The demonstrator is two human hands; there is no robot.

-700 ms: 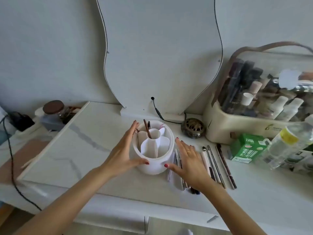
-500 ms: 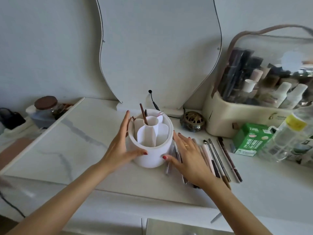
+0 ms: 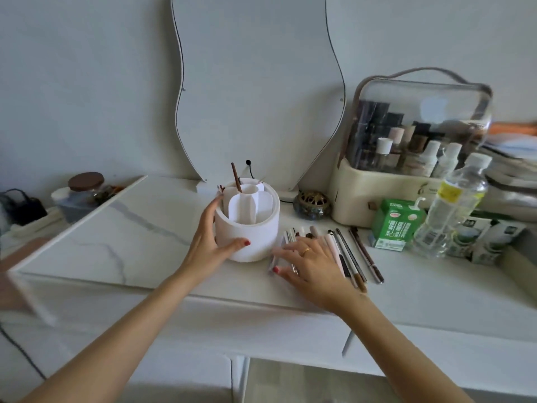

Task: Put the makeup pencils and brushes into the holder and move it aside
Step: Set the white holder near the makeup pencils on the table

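Nearest me, my right hand (image 3: 312, 264) lies spread flat on the loose pencils and brushes (image 3: 345, 257) on the tabletop (image 3: 139, 242), gripping none. Gathering step; next needs a pinch on one. Beyond, my left hand (image 3: 213, 245) cups the white holder (image 3: 252, 228), thumb on its front, steadying it.

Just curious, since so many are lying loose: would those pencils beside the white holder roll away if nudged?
Probably a little. The pencils look thin and round, lying loose on a smooth tabletop. They also look stiff and light, so one should lift easily. The right hand resting over several likely keeps those in place.
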